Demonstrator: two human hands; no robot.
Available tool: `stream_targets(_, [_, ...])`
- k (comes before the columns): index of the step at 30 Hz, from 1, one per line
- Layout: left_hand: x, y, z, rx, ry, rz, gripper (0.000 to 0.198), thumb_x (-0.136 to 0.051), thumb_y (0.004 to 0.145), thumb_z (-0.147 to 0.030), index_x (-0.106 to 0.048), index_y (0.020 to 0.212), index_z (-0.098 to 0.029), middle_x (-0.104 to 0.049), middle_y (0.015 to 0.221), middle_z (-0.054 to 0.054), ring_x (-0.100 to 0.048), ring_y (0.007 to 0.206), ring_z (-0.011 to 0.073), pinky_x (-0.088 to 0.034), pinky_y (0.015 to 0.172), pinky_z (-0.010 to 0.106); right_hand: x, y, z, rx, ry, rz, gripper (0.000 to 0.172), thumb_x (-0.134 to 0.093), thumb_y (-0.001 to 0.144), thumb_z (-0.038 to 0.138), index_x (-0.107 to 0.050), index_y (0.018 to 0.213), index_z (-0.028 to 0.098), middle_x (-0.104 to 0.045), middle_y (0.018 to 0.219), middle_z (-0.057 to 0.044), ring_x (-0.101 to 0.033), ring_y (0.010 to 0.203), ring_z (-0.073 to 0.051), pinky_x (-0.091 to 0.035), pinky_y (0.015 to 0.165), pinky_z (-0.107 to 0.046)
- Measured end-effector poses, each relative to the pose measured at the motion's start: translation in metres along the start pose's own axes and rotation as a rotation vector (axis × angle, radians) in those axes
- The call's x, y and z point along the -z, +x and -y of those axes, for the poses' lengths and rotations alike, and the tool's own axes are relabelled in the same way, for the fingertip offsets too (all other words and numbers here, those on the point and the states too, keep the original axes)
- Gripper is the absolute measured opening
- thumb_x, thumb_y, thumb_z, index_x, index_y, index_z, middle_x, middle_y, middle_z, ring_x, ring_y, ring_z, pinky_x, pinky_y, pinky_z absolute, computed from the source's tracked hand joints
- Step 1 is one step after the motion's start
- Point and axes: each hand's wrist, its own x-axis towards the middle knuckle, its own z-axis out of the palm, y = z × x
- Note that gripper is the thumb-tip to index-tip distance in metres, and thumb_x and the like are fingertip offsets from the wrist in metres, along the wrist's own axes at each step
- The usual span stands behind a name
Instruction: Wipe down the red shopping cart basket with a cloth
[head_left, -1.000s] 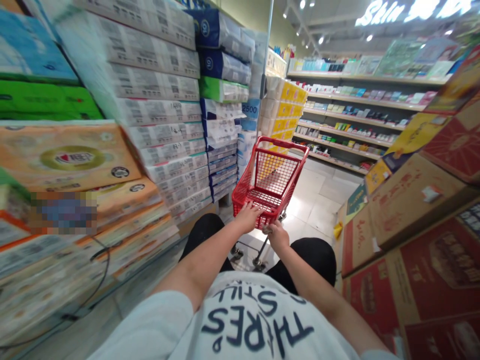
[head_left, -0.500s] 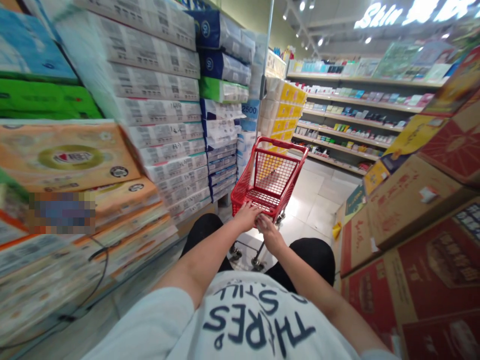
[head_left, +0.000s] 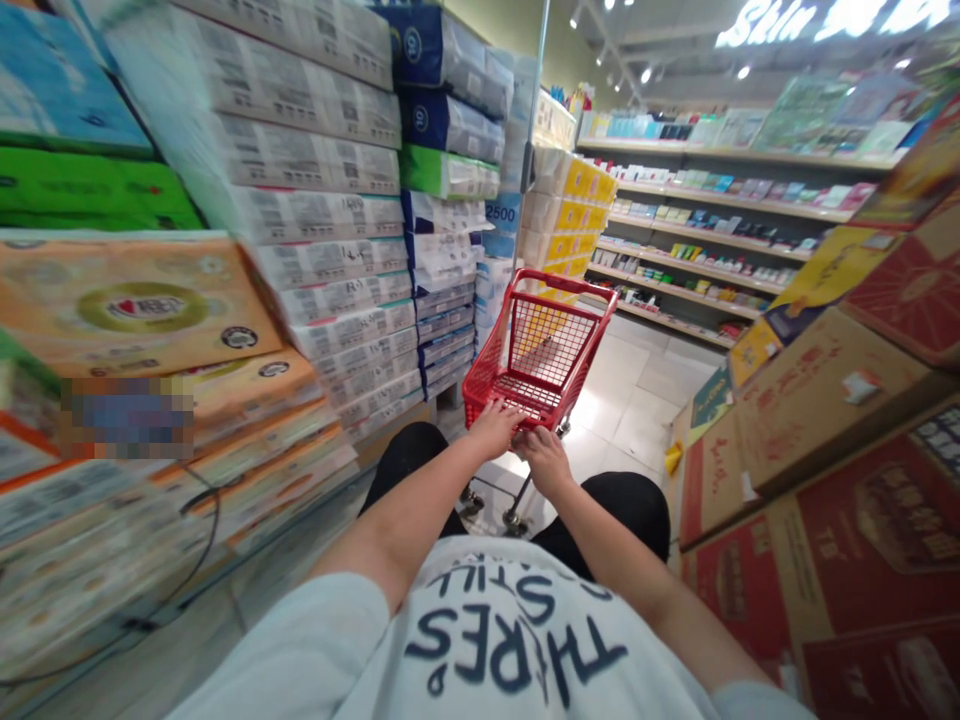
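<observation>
A small red shopping cart (head_left: pixel 553 335) with a mesh basket stands on the floor in front of my knees. My left hand (head_left: pixel 495 430) lies over the basket's near edge, its fingers stretched out toward the inside of the basket. Close beside it, my right hand (head_left: pixel 544 458) is closed, with the fingers curled over the same edge near its right corner. The fingertips of the right hand are partly hidden. I see nothing in the basket.
On the left rise stacks of wrapped tissue packs (head_left: pixel 322 160) and orange packs (head_left: pixel 142 310). Cardboard boxes (head_left: pixel 832 400) line the right side. Stocked shelves (head_left: pixel 705 215) stand behind the cart, with tiled floor (head_left: pixel 622 385) between. A cable (head_left: pixel 214 530) hangs at lower left.
My right hand has shifted slightly up, and its fingers now curl over the cart's edge. The left hand and the cart have hardly moved.
</observation>
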Motion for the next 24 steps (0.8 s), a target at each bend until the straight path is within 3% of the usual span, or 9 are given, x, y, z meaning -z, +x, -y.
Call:
stream_targets(3, [0.001,-0.001,-0.001,-0.009,0.008,-0.003,0.056,-0.054,0.085,-0.023,-0.041,0.140,-0.022,-0.042,0.148,0.007,-0.025,0.141,0.0305,-0.016,0.116,0.052,0.000,0.002,0.001,0.040,0.010,0.011,0.029,-0.041,0.093,0.014,-0.067,0.104,0.023,-0.063,0.098,-0.006,-0.048,0.109,-0.019,-0.041,0.100,-0.036])
stream_targets(9, [0.002,-0.002,-0.002,-0.003,0.002,-0.002,0.057,-0.057,0.083,-0.021,-0.042,0.138,-0.025,-0.042,0.148,0.006,-0.024,0.141,0.0297,-0.017,0.116,0.052,0.006,0.007,0.005,0.105,0.050,-0.092,0.031,-0.040,0.094,0.016,-0.067,0.110,0.020,-0.060,0.116,-0.009,-0.047,0.113,-0.022,-0.044,0.099,-0.038])
stream_targets(13, [0.002,-0.003,-0.001,-0.009,0.010,0.006,0.060,-0.057,0.082,-0.020,-0.041,0.140,-0.022,-0.040,0.148,0.006,-0.023,0.142,0.0309,-0.016,0.116,0.052,-0.001,-0.006,0.003,0.004,0.002,0.107,0.030,-0.047,0.090,0.012,-0.069,0.107,0.023,-0.062,0.107,-0.009,-0.052,0.100,-0.022,-0.051,0.081,-0.032])
stream_targets(15, [0.002,-0.004,0.000,-0.008,0.007,0.008,0.061,-0.057,0.082,-0.019,-0.040,0.140,-0.023,-0.040,0.149,0.006,-0.022,0.142,0.0303,-0.016,0.116,0.051,-0.004,-0.008,0.002,-0.007,0.000,0.135,0.032,-0.048,0.089,0.011,-0.068,0.109,0.025,-0.063,0.106,-0.009,-0.053,0.096,-0.021,-0.052,0.075,-0.029])
stream_targets(20, [0.000,-0.002,0.001,0.003,-0.003,0.002,0.059,-0.058,0.082,-0.021,-0.041,0.139,-0.024,-0.040,0.149,0.005,-0.022,0.142,0.0288,-0.015,0.116,0.050,-0.002,0.010,0.003,0.092,0.045,-0.110,0.032,-0.041,0.093,0.014,-0.067,0.111,0.020,-0.056,0.123,-0.009,-0.048,0.108,-0.022,-0.047,0.097,-0.035])
stream_targets(22, [0.000,-0.002,0.001,0.001,0.000,0.001,0.059,-0.057,0.083,-0.021,-0.041,0.140,-0.024,-0.041,0.148,0.005,-0.023,0.141,0.0293,-0.016,0.116,0.051,-0.003,0.010,0.002,0.086,0.045,-0.093,0.031,-0.042,0.093,0.014,-0.067,0.110,0.020,-0.056,0.123,-0.010,-0.048,0.109,-0.022,-0.046,0.098,-0.036])
stream_targets(24, [0.000,-0.002,0.001,-0.010,0.007,0.003,0.058,-0.055,0.084,-0.020,-0.041,0.140,-0.023,-0.041,0.148,0.006,-0.023,0.141,0.0303,-0.016,0.116,0.052,-0.008,0.001,0.000,0.029,0.034,0.014,0.030,-0.046,0.090,0.012,-0.067,0.109,0.022,-0.060,0.115,-0.009,-0.050,0.103,-0.022,-0.049,0.090,-0.034])
